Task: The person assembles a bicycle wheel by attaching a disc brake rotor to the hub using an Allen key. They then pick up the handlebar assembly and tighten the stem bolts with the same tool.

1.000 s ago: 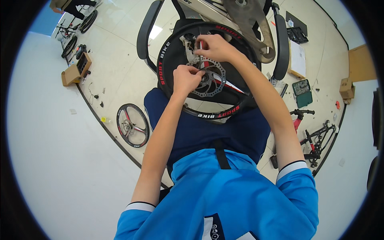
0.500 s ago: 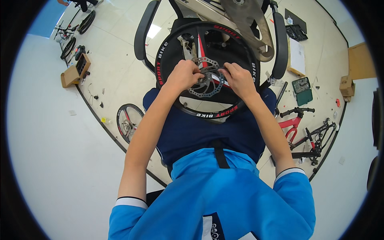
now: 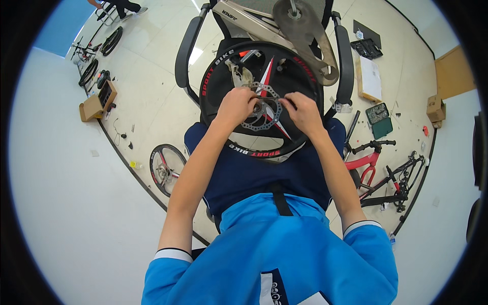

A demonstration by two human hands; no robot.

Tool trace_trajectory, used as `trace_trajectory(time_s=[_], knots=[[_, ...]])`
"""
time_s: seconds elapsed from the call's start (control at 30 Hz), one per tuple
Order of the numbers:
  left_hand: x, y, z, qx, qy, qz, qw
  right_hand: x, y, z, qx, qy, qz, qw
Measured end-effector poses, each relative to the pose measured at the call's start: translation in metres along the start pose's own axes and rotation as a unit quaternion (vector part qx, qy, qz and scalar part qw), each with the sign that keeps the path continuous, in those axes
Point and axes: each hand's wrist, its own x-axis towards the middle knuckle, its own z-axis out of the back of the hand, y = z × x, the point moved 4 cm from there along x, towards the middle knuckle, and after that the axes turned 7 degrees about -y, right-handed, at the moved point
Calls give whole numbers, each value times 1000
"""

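A black wheel point(image 3: 211, 116) with red and white spokes lies flat across my knees and the chair seat. At its centre is a silver brake disc point(image 3: 275, 115). My left hand point(image 3: 237, 108) is closed close to the hub, pinching a thin dark rod point(image 3: 268, 98) that looks like a hex key. The rod reaches across the disc to my right hand point(image 3: 303, 110), whose thumb and fingers are pinched at its other end. The left fingers hide the rod's tip, so what it touches cannot be made out. A crumpled pale wrapping point(image 3: 241, 76) lies beside the disc.
Black armrests point(image 3: 189, 51) flank the wheel; beyond it rests a beige frame part point(image 3: 252, 23) with a grey plate point(image 3: 305, 43). A second wheel point(image 3: 166, 170) stands left, a red bike frame point(image 3: 367, 161) right. A green parts case point(image 3: 380, 122) and open toolbox point(image 3: 367, 49) lie on the floor.
The wheel has turned clockwise, its rim lettering and spokes shifting round. Both hands stay over the disc with the rod, my right hand slightly lower.
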Motion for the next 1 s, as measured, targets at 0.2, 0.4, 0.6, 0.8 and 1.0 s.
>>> trace_trajectory(time_s=[0.2,0.4,0.6,0.8,1.0], knots=[[-13,-16,-9,23,-15,-9,1000,33,-5,15,18,77,-16,997],[-19,-18,-29,61,-99,2,993,46,-9,8,2,115,35,993],[-18,-20,-33,69,-99,4,993,57,-16,1,2,143,52,988],[-19,-17,-35,67,-121,7,990,74,-9,-9,-21,196,98,975],[-26,-18,-37,26,-159,25,987,98,-18,-23,13,226,178,958]])
